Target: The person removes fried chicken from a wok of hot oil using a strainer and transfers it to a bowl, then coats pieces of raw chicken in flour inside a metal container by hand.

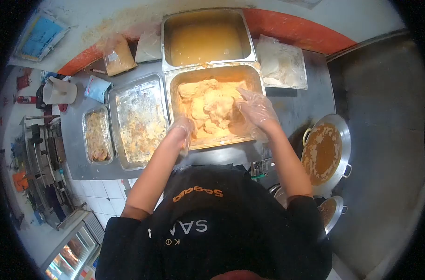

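Observation:
A metal pan (pixel 262 88) in front of me holds orange-tinted flour with lumpy, flour-coated pieces (pixel 218 103), which look like breaded chicken. Both my hands wear clear plastic gloves. At the pan's near left corner is my left hand (pixel 182 128), reaching over the rim; its fingers are mostly hidden, so its grip cannot be made out. My right hand (pixel 258 110) comes in over the right side, fingers stretched out and apart against the floured heap. Nothing shows in its grasp.
Behind stands a pan of cloudy yellow liquid (pixel 207 43). Left are a large crumb-smeared tray (pixel 142 119) and a smaller tray (pixel 97 135). Bagged powder (pixel 118 57) leans at the wall; a plastic bag (pixel 281 65) lies right. Two oil-filled woks (pixel 322 153) stand low right.

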The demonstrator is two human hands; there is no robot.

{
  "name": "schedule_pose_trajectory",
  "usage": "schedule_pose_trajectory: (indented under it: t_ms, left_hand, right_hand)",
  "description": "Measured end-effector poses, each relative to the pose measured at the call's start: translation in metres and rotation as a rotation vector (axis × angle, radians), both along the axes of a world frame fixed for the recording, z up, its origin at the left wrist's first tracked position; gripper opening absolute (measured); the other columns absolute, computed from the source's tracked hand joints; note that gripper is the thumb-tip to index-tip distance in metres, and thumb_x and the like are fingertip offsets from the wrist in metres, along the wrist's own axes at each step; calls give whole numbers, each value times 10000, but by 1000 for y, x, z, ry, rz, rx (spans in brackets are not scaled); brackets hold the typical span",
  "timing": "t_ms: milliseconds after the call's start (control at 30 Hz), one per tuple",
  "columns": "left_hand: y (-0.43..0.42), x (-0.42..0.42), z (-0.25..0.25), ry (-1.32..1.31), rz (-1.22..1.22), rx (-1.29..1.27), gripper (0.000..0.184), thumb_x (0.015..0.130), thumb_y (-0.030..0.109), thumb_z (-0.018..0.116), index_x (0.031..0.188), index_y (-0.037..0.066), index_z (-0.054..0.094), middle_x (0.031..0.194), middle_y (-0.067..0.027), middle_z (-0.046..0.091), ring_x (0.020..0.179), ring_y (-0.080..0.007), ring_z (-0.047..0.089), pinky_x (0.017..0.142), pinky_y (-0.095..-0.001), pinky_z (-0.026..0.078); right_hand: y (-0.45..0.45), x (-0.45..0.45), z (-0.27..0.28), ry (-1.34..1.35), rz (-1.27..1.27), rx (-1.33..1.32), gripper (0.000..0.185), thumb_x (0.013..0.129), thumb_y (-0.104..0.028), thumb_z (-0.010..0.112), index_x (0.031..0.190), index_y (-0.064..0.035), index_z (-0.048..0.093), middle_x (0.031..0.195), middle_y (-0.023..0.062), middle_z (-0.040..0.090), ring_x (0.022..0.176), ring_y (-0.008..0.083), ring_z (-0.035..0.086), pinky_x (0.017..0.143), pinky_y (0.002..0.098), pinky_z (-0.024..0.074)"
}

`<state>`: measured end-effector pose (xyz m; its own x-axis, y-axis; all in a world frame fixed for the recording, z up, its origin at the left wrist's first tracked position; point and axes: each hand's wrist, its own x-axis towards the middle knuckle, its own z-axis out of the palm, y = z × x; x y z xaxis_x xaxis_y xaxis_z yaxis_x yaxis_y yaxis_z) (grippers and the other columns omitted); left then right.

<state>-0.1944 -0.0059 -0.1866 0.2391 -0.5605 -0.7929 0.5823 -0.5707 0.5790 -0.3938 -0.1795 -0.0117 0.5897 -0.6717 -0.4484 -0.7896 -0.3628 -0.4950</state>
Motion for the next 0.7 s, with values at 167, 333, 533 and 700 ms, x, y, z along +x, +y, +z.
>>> schedule_pose_trajectory:
  t_ms: [167,333,533,700]
  left_hand:
    - [-11,-21,32,29,107,11,168,905,182,502,951,37,573,777,-67,551,723,-188,515,598,-393,421]
    - [-33,-49,8,-31,350,-92,395,976,264,399,1366,200,407,1051,-134,568,817,-274,581,666,-486,510]
    - [-21,-38,22,272,200,-207,616,919,164,396,1504,128,206,1332,-181,464,1167,-290,485,967,-488,410]
    - [-13,-45,135,-278,-160,-22,601,945,257,359,1490,27,253,1511,-227,312,1357,-352,363,1120,-432,292]
  right_hand:
    - [17,3,-41,-9,-296,325,638,940,-485,481,1408,-53,448,1447,127,456,1334,254,408,1095,334,312]
    - [15,11,-98,-438,-483,799,653,936,-474,533,1389,-10,458,1395,124,515,1286,176,443,1018,298,386]
    - [29,29,-57,-273,-246,486,539,921,-431,548,1265,-16,574,1310,142,584,1213,243,531,997,332,413]
    - [8,27,-25,-227,133,-104,590,919,-482,493,1281,-22,569,1299,156,588,1216,274,538,1013,351,399]
